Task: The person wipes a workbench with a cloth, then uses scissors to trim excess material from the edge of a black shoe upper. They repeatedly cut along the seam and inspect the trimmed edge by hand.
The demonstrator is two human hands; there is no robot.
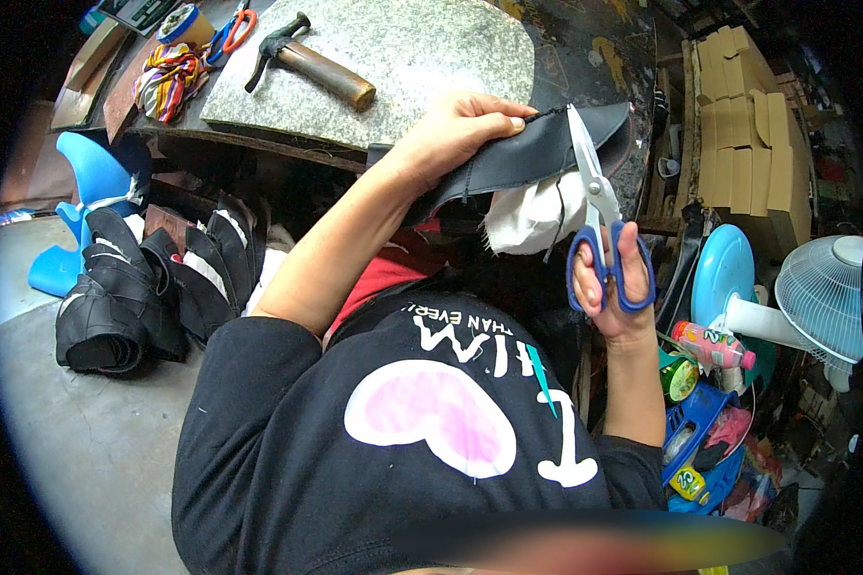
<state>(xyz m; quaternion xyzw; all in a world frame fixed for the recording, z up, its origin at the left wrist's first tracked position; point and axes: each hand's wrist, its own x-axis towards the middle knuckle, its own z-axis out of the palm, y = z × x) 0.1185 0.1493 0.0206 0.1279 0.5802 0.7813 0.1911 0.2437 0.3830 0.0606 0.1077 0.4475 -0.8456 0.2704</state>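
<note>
My left hand (455, 134) pinches the upper edge of a black leather-like piece (527, 151) between thumb and fingers, in front of the work table. White cloth (535, 216) hangs below the piece, and a dark cord dangles beside it. In my right hand (616, 278) is a pair of scissors (596, 187) with blue handles, fingers and thumb through the loops. The blades point up and lie close together across the right part of the black piece, tips by its top edge. Whether they touch it, I cannot tell.
A claw hammer (326, 75) lies on a pale stone slab (431, 43). Nearby are striped cloth (168, 81) and orange-handled scissors (240, 31). Bundled black pieces (115, 307) sit at left by a blue chair (96, 172). At right stand cardboard boxes (738, 177) and a fan (820, 287).
</note>
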